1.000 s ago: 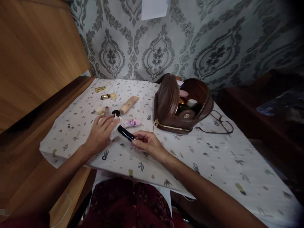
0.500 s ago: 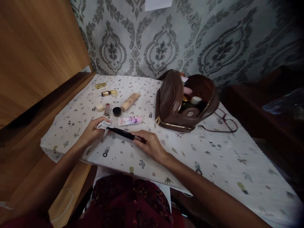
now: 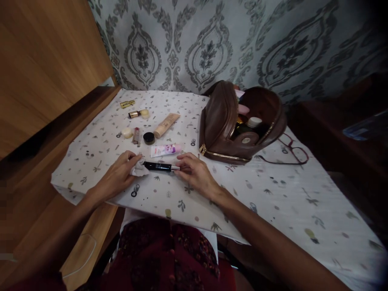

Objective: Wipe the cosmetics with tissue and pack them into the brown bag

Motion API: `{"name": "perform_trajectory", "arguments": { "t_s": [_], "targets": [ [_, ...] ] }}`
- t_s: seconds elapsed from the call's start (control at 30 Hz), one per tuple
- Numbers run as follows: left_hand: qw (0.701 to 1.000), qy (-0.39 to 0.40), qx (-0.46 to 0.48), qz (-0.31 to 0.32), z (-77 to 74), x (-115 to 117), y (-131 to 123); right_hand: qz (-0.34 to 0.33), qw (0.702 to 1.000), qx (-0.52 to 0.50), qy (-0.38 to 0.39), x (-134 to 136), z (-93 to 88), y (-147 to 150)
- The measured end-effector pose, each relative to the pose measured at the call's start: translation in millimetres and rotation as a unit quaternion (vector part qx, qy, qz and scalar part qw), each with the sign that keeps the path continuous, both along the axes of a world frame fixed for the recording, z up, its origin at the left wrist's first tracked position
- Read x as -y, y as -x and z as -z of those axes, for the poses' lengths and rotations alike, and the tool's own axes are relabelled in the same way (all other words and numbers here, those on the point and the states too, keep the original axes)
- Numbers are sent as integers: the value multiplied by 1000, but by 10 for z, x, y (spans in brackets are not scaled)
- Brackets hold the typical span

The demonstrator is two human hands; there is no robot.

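A slim black cosmetic tube [image 3: 160,166] with a silvery band lies level between my hands, just above or on the patterned cloth. My right hand [image 3: 195,173] grips its right end between thumb and fingers. Around its left end my left hand [image 3: 123,169] pinches a crumpled white tissue [image 3: 139,167]. Right behind the black tube is a white and pink squeeze tube [image 3: 165,150]. Farther back sit a black-lidded jar [image 3: 148,138], a beige squeeze tube [image 3: 166,125] and a small lipstick-like tube [image 3: 136,135].
An unzipped brown leather bag [image 3: 218,125] with cosmetics inside stands at the back right, with red-framed glasses [image 3: 298,155] beside it. Gold tubes [image 3: 127,104] and a round cream-coloured item [image 3: 127,132] lie back left. A wooden cabinet [image 3: 51,60] borders the left side.
The black tube has turned from slanting to nearly level. My right hand has moved up, its fingers shifting on the end. My left hand with the tissue has come slightly right and nearer.
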State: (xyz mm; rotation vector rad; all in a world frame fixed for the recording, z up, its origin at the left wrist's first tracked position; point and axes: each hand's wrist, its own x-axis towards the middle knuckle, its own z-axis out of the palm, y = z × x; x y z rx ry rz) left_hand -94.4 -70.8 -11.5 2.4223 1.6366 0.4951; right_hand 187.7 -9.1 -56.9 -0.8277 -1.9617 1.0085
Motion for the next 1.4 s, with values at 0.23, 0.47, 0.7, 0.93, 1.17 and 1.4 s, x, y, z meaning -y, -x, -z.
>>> {"name": "perform_trajectory", "arguments": {
  "t_s": [0.23, 0.47, 0.7, 0.93, 1.17, 1.4],
  "targets": [
    [982, -173, 18, 80, 135, 21, -672, 4, 1000, -6, -16, 54, -47, 16],
    [982, -171, -44, 72, 202, -25, -745, -3, 996, 17, -85, 73, -52, 1],
    [992, -112, -47, -32, 284, 56, 103, 2, 998, 38, -50, 74, -98, -18],
    [992, -122, 29, -30, 102, 1, -139, -32, 977, -88, 193, 81, -118, 23],
    [989, -84, 24, 122, -66, -50, -767, 1, 994, -93, 53, 67, -96, 35],
    [999, 6, -12, 53, -154, -138, -346, -29, 997, -53, -57, 132, -156, 26]
  ]
}}
